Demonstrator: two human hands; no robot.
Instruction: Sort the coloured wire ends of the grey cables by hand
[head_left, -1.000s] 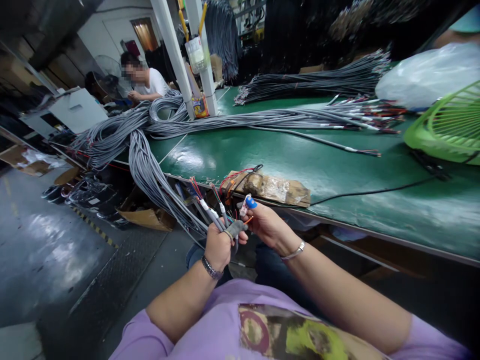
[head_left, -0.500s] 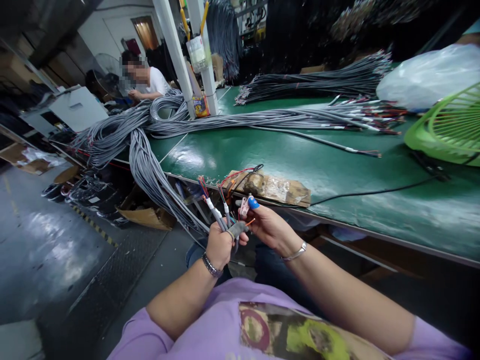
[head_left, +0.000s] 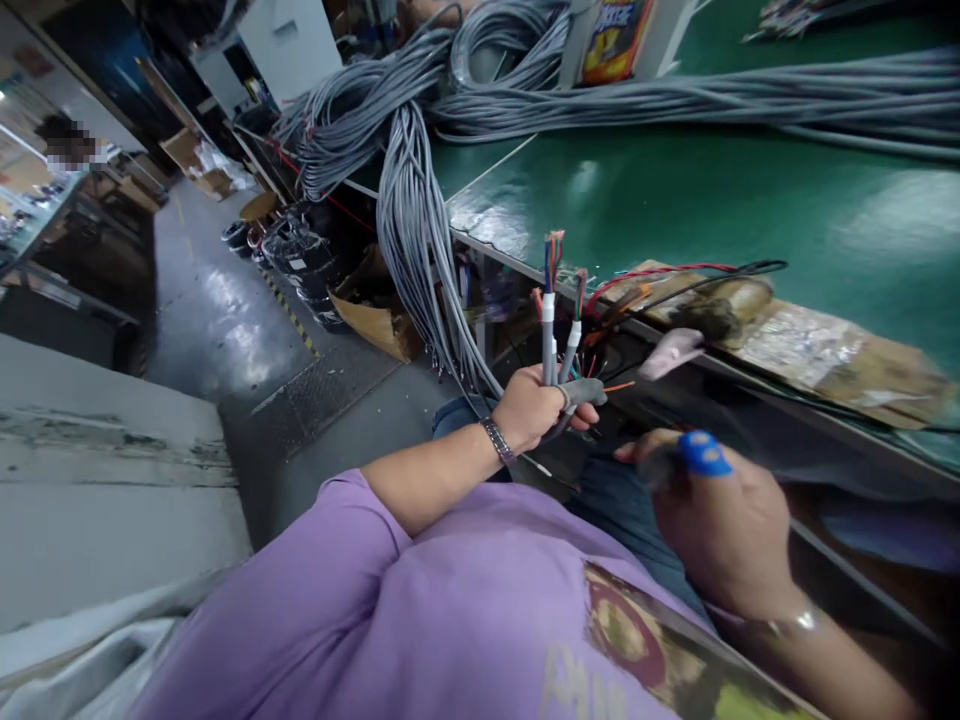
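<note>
My left hand (head_left: 536, 405) is closed around a few grey cables (head_left: 549, 345) below the table edge. Their ends point up, with white sleeves and bared coloured wires. A grey cover sits on the left thumb, and an orange wire (head_left: 619, 386) sticks out past it. My right hand (head_left: 724, 520), with a blue wrap (head_left: 705, 453) on one digit, hangs to the lower right, apart from the cables. Motion blurs its fingers, so their grip is unclear. Between the hands and the table edge is a pink clip-like piece (head_left: 671, 353), not touched by the right hand.
A thick bundle of grey cables (head_left: 424, 200) hangs off the green table (head_left: 637, 190), and more lie along it. A taped wooden board (head_left: 814, 350) rests at the edge beside red and black leads. Below stand a cardboard box (head_left: 379, 305) and black-wrapped coils (head_left: 300, 255).
The view has swung left and down. My right hand has drawn back from the pink piece and the cables toward my body. The left hand still holds the cables.
</note>
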